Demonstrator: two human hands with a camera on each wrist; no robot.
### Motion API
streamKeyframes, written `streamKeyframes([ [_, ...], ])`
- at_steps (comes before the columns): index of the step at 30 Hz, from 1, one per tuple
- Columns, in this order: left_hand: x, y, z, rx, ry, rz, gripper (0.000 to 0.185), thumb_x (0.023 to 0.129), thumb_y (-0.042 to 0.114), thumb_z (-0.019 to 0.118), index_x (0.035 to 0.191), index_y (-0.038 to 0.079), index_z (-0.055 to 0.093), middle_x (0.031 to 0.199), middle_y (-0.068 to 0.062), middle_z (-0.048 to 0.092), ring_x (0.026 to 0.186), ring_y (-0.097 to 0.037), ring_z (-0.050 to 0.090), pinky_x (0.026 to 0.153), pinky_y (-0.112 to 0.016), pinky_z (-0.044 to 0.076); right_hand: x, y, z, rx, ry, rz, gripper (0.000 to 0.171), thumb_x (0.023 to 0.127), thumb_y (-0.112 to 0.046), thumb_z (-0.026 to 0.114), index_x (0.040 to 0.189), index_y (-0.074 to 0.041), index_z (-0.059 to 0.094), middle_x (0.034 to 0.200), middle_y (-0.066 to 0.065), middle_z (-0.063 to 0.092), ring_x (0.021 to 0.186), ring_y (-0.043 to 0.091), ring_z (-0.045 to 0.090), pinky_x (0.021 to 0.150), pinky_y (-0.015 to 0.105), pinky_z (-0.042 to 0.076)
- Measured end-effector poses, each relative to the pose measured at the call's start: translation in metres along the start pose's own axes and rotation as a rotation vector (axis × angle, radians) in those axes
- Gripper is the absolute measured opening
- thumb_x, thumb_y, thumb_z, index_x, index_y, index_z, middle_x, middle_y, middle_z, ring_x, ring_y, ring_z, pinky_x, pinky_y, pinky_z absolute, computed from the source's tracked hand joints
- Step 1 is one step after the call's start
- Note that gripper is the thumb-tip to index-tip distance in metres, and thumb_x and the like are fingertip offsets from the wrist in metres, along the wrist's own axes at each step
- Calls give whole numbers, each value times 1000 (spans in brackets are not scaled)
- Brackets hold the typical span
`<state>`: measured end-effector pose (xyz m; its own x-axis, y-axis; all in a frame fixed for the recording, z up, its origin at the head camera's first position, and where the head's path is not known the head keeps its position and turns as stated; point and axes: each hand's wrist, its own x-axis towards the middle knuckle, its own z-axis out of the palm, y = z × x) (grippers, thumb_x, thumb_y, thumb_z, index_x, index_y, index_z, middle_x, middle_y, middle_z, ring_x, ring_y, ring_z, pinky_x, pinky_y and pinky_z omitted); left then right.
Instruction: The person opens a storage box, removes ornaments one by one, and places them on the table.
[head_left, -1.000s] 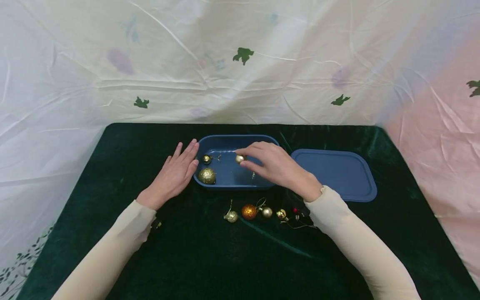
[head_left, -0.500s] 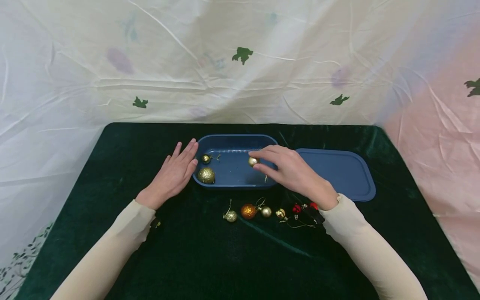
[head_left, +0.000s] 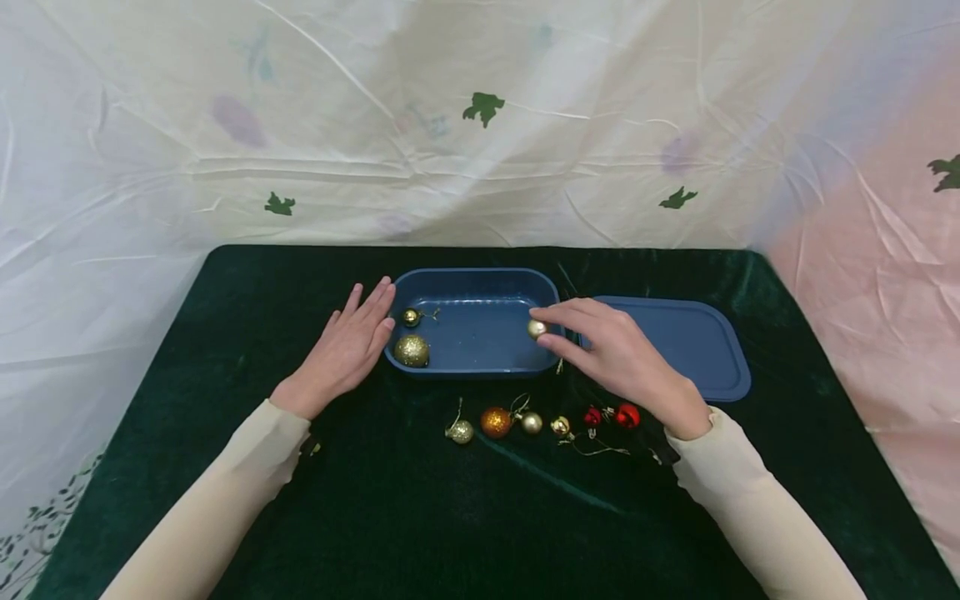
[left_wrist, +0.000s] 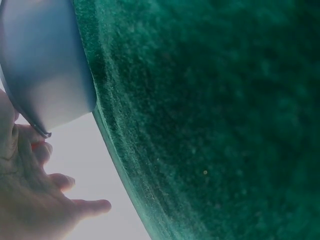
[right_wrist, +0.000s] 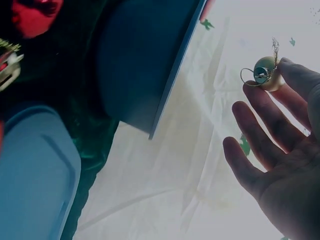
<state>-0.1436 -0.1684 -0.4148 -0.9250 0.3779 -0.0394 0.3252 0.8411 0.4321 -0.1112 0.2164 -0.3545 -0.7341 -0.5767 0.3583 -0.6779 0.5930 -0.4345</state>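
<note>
Head view gives me the right hand (head_left: 615,354) pinching a small gold bauble (head_left: 536,328) between thumb and fingertips, held over the right end of the blue tub (head_left: 474,283), just at its rim. On the right wrist view I see that same bauble (right_wrist: 266,72) clamped at the fingertips (right_wrist: 295,75), its wire loop showing, the other fingers loose. My left hand (head_left: 347,350) lies flat on the green cloth of the table (head_left: 225,350), fingers straight and together, their tips touching the tub's left end. Inside the tub, at its left end, sit a large glitter-gold bauble (head_left: 413,351) and a small dark-gold one (head_left: 411,317). The blue lid (head_left: 690,342) lies just right of the tub. A row of baubles (head_left: 540,421), gold, orange and red, runs along the tub's near side.
</note>
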Motion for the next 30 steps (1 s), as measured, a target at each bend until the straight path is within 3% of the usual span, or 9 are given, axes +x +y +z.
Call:
streamKeyframes([
  [7, -1, 0, 1, 1, 2, 5, 62, 114, 41, 26, 168, 18, 8, 175, -4, 0, 158, -41, -3, 117, -75, 12, -16, 7, -6, -8, 38, 40, 37, 98, -20, 75, 133, -14, 71, 127, 3, 71, 115, 20, 67, 93, 47, 58],
  [17, -1, -2, 4, -1, 12, 12, 61, 114, 40, 27, 168, 18, 8, 175, -5, 1, 158, -42, -2, 118, -75, 12, -40, 13, -15, -2, 110, 86, 41, 94, -12, 77, 134, -14, 71, 128, 4, 71, 118, 24, 66, 95, 53, 55],
  [22, -1, -2, 4, 2, 15, 15, 62, 113, 43, 24, 168, 18, 8, 175, -5, 1, 158, -41, -2, 118, -74, 11, -52, 18, -16, -20, 145, 85, 43, 91, -8, 79, 133, -13, 71, 130, 4, 71, 118, 22, 67, 92, 37, 57],
  [26, -1, -2, 4, -2, 16, 19, 62, 113, 43, 24, 168, 18, 8, 175, -5, 1, 158, -41, -2, 118, -74, 12, -61, 21, -19, -24, 157, 89, 45, 90, -6, 78, 134, -13, 70, 130, 3, 71, 117, 22, 67, 93, 21, 51],
  [30, -2, -2, 4, -7, 18, 22, 61, 114, 41, 26, 168, 18, 9, 175, -4, 1, 158, -41, -2, 117, -75, 12, -69, 24, -23, -38, 161, 104, 45, 91, -6, 77, 135, -15, 69, 129, 3, 71, 115, 21, 67, 92, 19, 49],
])
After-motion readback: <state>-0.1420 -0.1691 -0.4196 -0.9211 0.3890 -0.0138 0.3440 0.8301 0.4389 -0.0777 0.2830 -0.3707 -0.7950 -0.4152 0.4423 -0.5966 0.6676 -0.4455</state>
